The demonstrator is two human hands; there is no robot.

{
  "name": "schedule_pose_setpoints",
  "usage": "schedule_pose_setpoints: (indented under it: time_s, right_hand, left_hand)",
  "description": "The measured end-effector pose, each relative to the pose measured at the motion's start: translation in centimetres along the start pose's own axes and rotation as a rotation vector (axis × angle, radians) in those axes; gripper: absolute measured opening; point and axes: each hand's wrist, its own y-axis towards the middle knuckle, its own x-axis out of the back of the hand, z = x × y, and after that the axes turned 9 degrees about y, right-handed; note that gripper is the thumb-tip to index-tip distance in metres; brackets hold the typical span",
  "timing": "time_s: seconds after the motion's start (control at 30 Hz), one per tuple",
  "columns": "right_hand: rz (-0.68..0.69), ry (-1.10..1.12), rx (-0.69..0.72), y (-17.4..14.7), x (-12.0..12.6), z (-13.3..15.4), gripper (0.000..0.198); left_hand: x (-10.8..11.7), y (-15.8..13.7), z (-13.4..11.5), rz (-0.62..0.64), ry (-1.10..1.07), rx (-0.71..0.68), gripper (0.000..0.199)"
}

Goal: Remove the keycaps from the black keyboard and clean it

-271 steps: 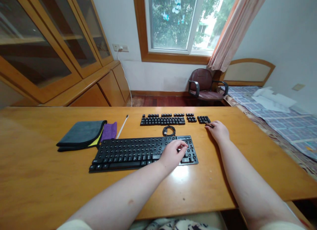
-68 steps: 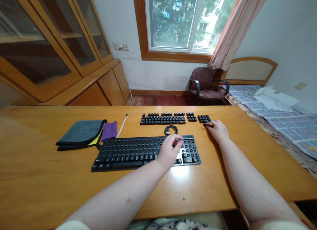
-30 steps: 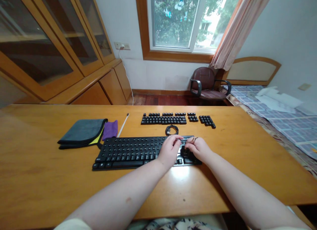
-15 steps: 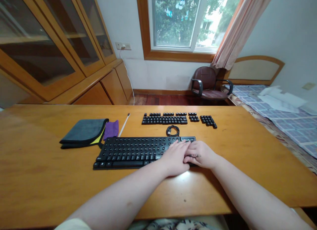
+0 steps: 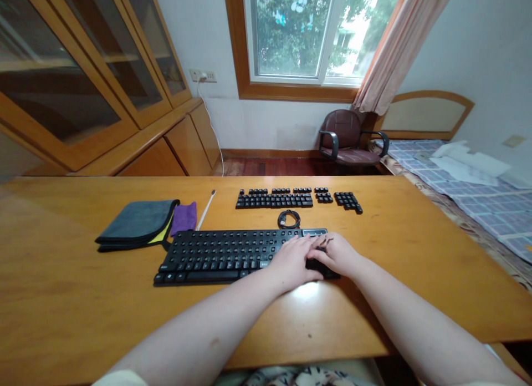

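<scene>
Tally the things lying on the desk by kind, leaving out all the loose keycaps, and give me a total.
Keyboard: 1
Coiled cable: 1
White-handled brush: 1
Cloths: 2, one grey cloth (counting the yellow at its edge as its other side) and one purple cloth
Total: 5

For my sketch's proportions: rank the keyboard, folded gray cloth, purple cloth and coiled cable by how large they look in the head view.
1. Keyboard, though partly covered
2. Folded gray cloth
3. Purple cloth
4. Coiled cable
</scene>
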Motion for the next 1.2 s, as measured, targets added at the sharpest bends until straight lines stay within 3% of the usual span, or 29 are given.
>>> schedule_pose_setpoints:
  time_s: [0.1, 0.27, 0.47, 0.63, 0.9, 1.2]
  right_hand:
    - [-0.045, 0.163, -0.081, -0.1, 0.7, 0.0, 0.032]
    - [-0.253, 0.351, -0.198, -0.2, 1.4, -1.1, 0.039]
    - [-0.495, 0.520, -0.365, 0.5, 0.0, -1.3, 0.049]
    - [-0.504, 0.529, -0.354, 0.6, -0.6, -0.8, 0.046]
    - [-0.376, 0.372, -0.340, 0.5, 0.2, -0.3, 0.027]
    - [-0.339, 0.331, -0.297, 0.1, 0.7, -0.5, 0.019]
  left_hand:
    - [0.0, 0.0, 0.0, -0.020, -0.002, -0.041, 0.088]
    - [0.3, 0.0, -0.3, -0.020, -0.002, -0.020, 0.086]
    - [1.2, 0.1, -0.6, -0.125, -0.205, 0.057, 0.048]
    - [1.1, 0.2, -0.5, -0.203, -0.349, 0.123, 0.033]
    - [1.2, 0.4, -0.1, -0.289, -0.414, 0.170, 0.027]
    - [0.4, 1.0, 0.9, -0.259, -0.765, 0.224, 0.028]
